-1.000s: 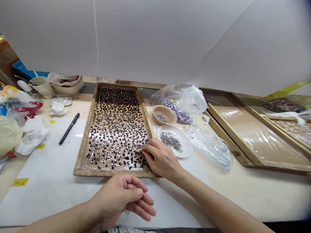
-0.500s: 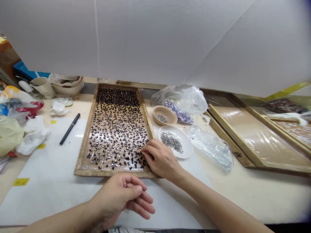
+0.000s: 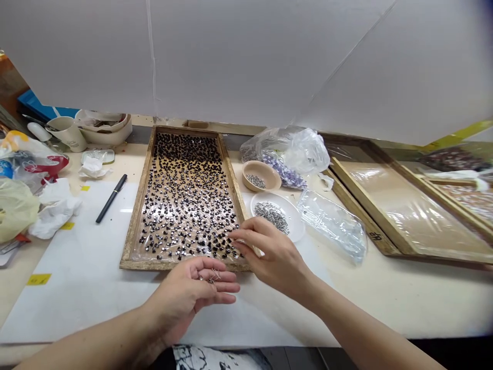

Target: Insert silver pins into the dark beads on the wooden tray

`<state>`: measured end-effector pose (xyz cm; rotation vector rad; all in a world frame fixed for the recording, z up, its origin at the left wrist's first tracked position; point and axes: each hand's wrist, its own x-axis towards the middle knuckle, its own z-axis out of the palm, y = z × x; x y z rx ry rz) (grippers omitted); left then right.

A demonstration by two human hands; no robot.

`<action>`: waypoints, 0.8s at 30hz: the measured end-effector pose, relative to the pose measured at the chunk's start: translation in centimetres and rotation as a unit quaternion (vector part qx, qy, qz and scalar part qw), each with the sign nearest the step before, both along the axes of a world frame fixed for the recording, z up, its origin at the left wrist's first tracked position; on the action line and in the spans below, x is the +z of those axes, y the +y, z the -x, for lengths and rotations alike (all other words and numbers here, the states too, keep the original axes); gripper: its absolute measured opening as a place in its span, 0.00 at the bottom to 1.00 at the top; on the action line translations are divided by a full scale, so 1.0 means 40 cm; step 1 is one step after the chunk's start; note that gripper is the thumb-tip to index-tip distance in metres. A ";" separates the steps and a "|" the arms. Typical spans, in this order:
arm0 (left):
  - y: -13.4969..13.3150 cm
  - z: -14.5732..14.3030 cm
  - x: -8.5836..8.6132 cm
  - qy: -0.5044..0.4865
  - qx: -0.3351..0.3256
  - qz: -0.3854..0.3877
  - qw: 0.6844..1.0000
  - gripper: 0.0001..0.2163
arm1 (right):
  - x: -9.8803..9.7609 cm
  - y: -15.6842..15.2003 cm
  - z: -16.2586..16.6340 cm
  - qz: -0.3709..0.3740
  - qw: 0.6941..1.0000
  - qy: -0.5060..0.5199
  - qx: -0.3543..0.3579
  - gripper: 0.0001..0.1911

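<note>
A long wooden tray (image 3: 134, 226) lined with clear film lies in front of me, covered with many small dark beads (image 3: 185, 200). My left hand (image 3: 192, 295) is palm up just below the tray's near edge, cupping several thin metal pins (image 3: 211, 277). My right hand (image 3: 269, 254) hovers over the tray's near right corner, fingers spread and apart, nothing visibly between them. A white dish (image 3: 295, 221) of silver pins sits just right of the tray, with a tan bowl (image 3: 265, 172) of more pins behind it.
Clear plastic bags (image 3: 331, 221) and a bag of purple beads (image 3: 287, 177) lie right of the dishes. Further wooden trays (image 3: 389, 210) stand at the right. A black pen (image 3: 111, 198), crumpled tissues (image 3: 54, 210), cups and bags crowd the left. A white board (image 3: 246, 56) rises behind.
My right hand has lifted off the beads at the tray's near right corner and opened. My left hand has turned palm up, uncovering the pins in it.
</note>
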<state>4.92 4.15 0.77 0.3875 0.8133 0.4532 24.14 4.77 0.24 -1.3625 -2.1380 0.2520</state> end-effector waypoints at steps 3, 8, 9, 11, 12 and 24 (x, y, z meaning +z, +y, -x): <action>-0.002 0.001 -0.001 -0.030 -0.002 -0.026 0.999 0.15 | 0.038 -0.045 0.037 0.066 0.995 0.046 0.058 0.09; -0.004 0.006 0.002 -0.057 0.001 -0.055 0.997 0.12 | 0.039 -0.072 0.076 0.084 0.994 0.030 0.061 0.10; -0.004 0.006 0.002 -0.059 0.002 -0.054 0.997 0.12 | 0.035 -0.072 0.078 0.081 0.995 0.026 0.058 0.10; -0.004 0.005 0.003 -0.058 0.003 -0.053 0.997 0.12 | 0.029 -0.072 0.079 0.084 0.995 0.019 0.052 0.10; -0.003 0.005 0.003 -0.057 0.004 -0.051 0.997 0.11 | 0.027 -0.072 0.078 0.087 0.995 0.017 0.049 0.10; -0.008 -0.002 -0.010 -0.025 -0.043 -0.064 0.997 0.09 | 0.035 -0.100 0.074 0.116 0.989 0.072 0.057 0.08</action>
